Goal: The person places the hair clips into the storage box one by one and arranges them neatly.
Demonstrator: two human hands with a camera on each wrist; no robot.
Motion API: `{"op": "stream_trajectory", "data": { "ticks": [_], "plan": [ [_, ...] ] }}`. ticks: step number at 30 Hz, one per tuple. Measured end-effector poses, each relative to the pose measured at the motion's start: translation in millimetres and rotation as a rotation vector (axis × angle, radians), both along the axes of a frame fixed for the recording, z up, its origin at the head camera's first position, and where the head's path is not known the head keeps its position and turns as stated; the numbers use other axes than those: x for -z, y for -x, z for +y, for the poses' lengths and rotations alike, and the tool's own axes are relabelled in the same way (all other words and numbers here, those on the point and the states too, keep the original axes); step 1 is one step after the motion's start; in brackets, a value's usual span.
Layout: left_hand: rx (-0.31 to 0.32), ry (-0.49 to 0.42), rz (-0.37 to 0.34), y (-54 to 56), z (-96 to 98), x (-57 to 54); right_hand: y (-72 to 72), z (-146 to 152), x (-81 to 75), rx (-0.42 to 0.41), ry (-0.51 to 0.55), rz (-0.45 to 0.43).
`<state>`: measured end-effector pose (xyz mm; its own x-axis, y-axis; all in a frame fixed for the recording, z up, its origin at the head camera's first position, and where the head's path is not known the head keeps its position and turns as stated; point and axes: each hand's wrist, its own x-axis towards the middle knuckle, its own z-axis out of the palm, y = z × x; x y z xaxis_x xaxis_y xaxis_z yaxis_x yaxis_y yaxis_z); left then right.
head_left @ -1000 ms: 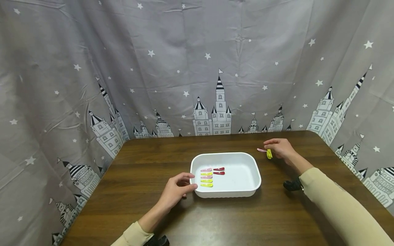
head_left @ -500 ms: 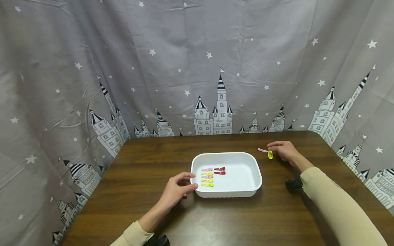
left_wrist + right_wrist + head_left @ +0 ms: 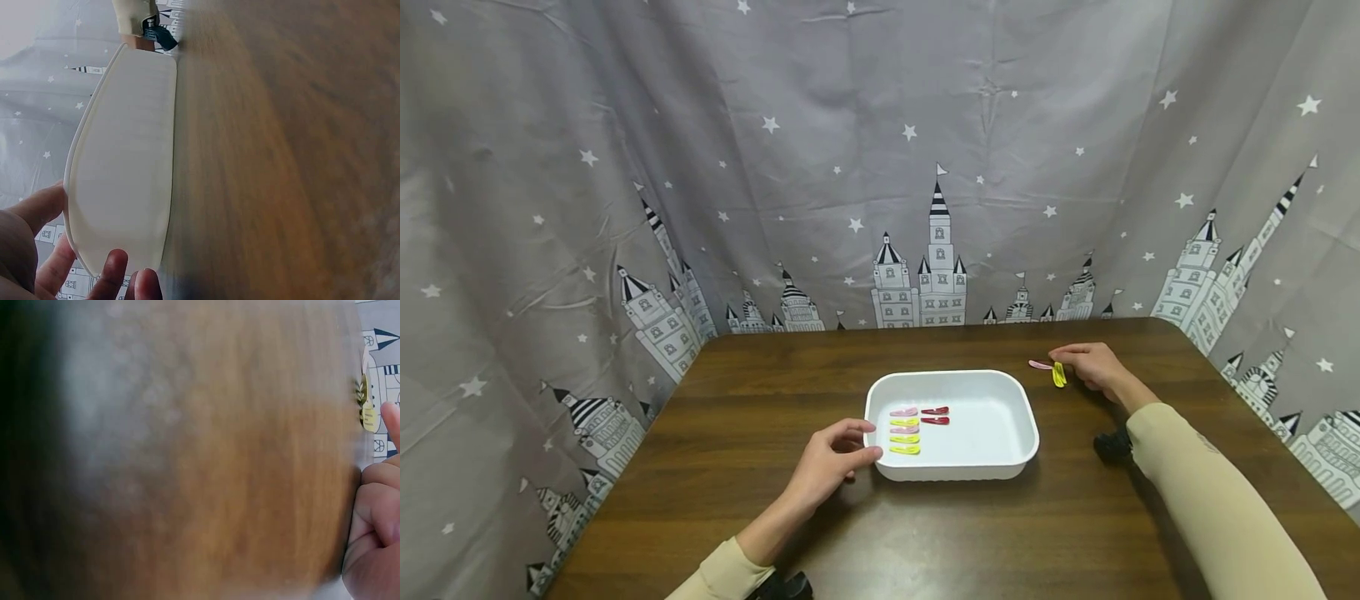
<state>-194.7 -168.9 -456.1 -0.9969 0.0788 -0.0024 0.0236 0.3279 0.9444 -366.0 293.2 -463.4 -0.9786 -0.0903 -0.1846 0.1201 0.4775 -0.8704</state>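
A white tray [image 3: 958,472] stands mid-table. My left hand [image 3: 831,462] grips its left end, thumb and forefinger on the rim; the left wrist view shows fingers [image 3: 112,269] against the outer wall. Yellow and pink snap hair clips [image 3: 905,439] lie stacked in a column inside, with two red hair clips [image 3: 936,415] beside them. At the back right, my right hand [image 3: 1093,367] reaches down over yellow hair clips [image 3: 1059,375]. A pink hair clip [image 3: 1041,365] lies just left of them. Whether the right fingertips pinch a clip is hidden.
The brown wooden table [image 3: 775,383] ends at a grey curtain [image 3: 820,167] printed with castles and stars. Bare wood surrounds the tray. The right half of the tray floor has no clips on it.
My right fingertips have come down closer to the yellow clips, which have shifted and tilted slightly. The left hand and tray have stayed put.
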Motion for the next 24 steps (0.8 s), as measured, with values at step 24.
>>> {"op": "stream_trajectory", "data": {
  "ticks": [24],
  "plan": [
    [0.012, -0.006, 0.005, 1.0, -0.3, 0.9, -4.2, 10, -3.8, -0.039, -0.122, 0.034]
  ]
}}
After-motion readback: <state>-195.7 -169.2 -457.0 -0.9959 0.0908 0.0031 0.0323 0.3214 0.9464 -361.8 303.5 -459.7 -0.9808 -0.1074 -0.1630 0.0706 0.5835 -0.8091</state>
